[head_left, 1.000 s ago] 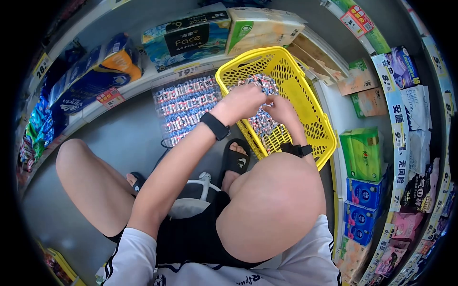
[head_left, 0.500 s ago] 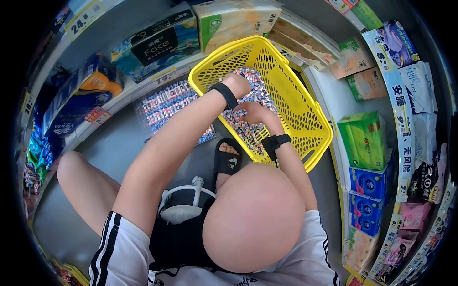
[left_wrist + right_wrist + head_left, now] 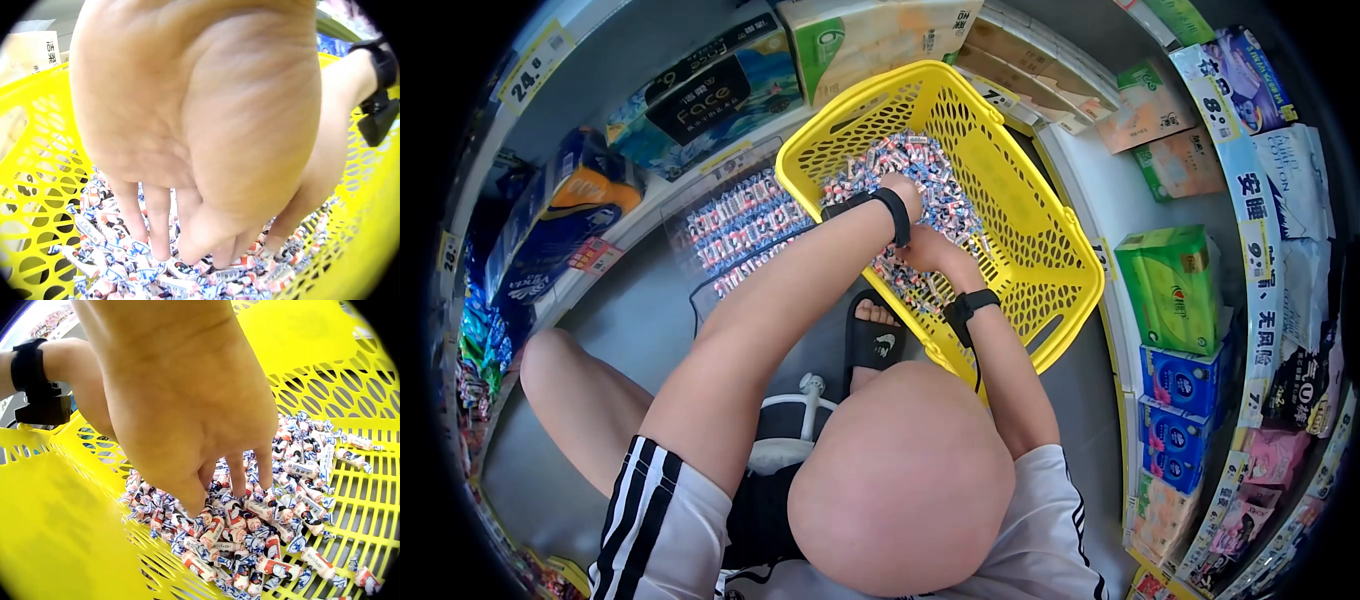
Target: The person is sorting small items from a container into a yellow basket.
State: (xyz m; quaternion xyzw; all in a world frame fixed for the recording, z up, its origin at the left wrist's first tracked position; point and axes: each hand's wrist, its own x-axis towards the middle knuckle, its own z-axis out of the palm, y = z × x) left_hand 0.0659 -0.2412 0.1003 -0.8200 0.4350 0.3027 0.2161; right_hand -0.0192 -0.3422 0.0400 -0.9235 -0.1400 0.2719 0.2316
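Observation:
Wrapped candies (image 3: 915, 150) in white, red and blue twist wrappers lie heaped in the yellow basket (image 3: 1040, 255), covering part of its slatted floor. My left hand (image 3: 194, 106) reaches into the heap, palm toward its camera and extended fingers touching the wrappers. Close beside it, my right hand (image 3: 181, 400) points down into the candies (image 3: 240, 531), its fingers fairly straight and the fingertips partly hidden among them. In the head view the left forearm and strap partly cover the left hand. More candies (image 3: 730, 225) stand in neat rows in a clear tray left of the basket.
Shelves with tissue packs (image 3: 710, 95) run behind the basket. On the right shelf sit a green tissue pack (image 3: 1170, 290) and blue packs (image 3: 1175, 440). A sandaled foot (image 3: 875, 335) is near the basket's front side, and a white stool (image 3: 790, 430) stands between the legs.
The hands, close together over the candies at first, moved apart and are now lower and near each other again. The head view has shifted, so the basket appears further left.

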